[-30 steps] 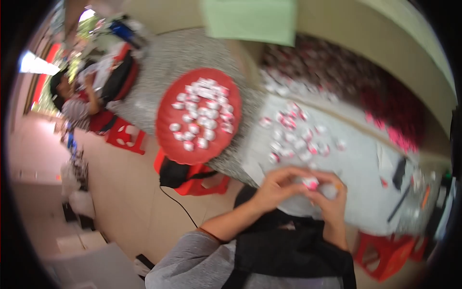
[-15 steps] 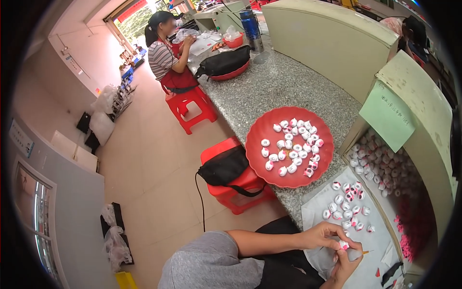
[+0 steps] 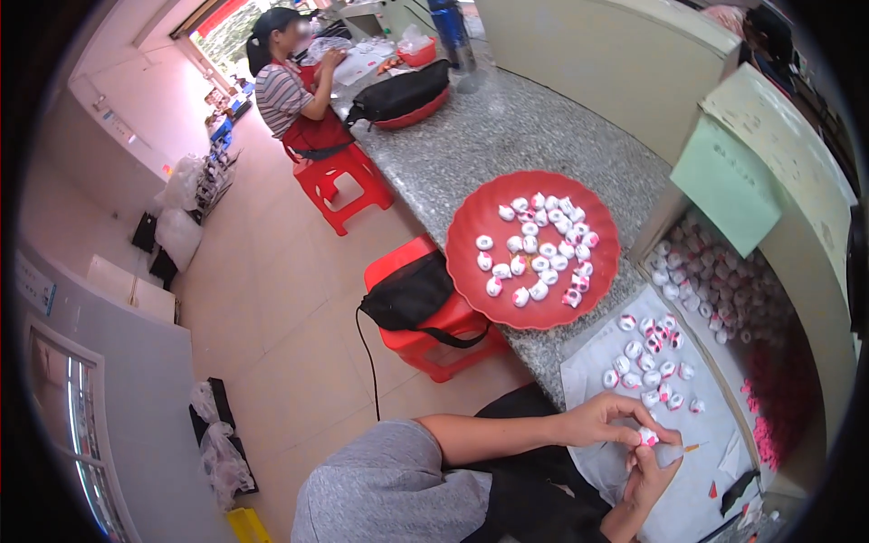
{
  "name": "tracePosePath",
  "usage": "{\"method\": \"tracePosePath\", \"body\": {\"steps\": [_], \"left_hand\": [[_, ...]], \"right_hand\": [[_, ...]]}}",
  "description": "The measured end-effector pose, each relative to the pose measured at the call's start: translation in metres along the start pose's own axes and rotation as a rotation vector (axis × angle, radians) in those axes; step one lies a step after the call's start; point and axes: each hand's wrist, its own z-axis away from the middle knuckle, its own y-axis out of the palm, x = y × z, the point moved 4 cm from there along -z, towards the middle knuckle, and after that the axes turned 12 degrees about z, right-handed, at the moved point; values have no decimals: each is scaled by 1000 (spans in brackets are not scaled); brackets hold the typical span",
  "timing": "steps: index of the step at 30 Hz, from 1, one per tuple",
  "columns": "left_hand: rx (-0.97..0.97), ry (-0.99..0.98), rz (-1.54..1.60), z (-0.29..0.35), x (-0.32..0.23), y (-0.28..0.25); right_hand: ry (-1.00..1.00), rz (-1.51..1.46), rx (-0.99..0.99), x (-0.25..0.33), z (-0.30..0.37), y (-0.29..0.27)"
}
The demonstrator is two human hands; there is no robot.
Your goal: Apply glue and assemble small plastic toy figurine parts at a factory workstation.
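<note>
Between the thumb and fingers of my left hand (image 3: pixel 608 420) is a small white bead-like piece with pink patches (image 3: pixel 648 437). Just below it, my right hand (image 3: pixel 644 481) is closed around a small translucent squeeze bottle (image 3: pixel 668 455), whose yellow-orange neck and thin needle tip point to the right. The right thumb comes up against the white-and-pink piece. Both hands are over a white paper sheet (image 3: pixel 593 355), where several similar pieces (image 3: pixel 648 362) lie beyond my fingers.
A red scalloped plate (image 3: pixel 466 290) holds many white-and-pink pieces. To the right, a compartment contains a pile of white pieces (image 3: pixel 706 281) and pink bits (image 3: pixel 765 425). A black bag (image 3: pixel 412 294) rests on a red stool (image 3: pixel 398 339). Farther off, another person (image 3: pixel 288 95) sits at the counter.
My view has shifted slightly, so the plate and counter appear higher and farther left. Both hands keep the same grips on the piece and the bottle.
</note>
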Motion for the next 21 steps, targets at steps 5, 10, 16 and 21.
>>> {"method": "tracePosePath", "body": {"steps": [5,10,16,21], "left_hand": [[-135,-86,159,4,-2,-7],[-68,6,-47,-3,0,-15],[-152,-33,-73,-5,7,-6],[-120,47,-201,-2,6,-1]], "right_hand": [[77,-2,50,1,-10,7],[69,-32,99,2,-18,4],[62,-30,110,2,-12,-6],[-4,27,115,0,-6,-9]]}}
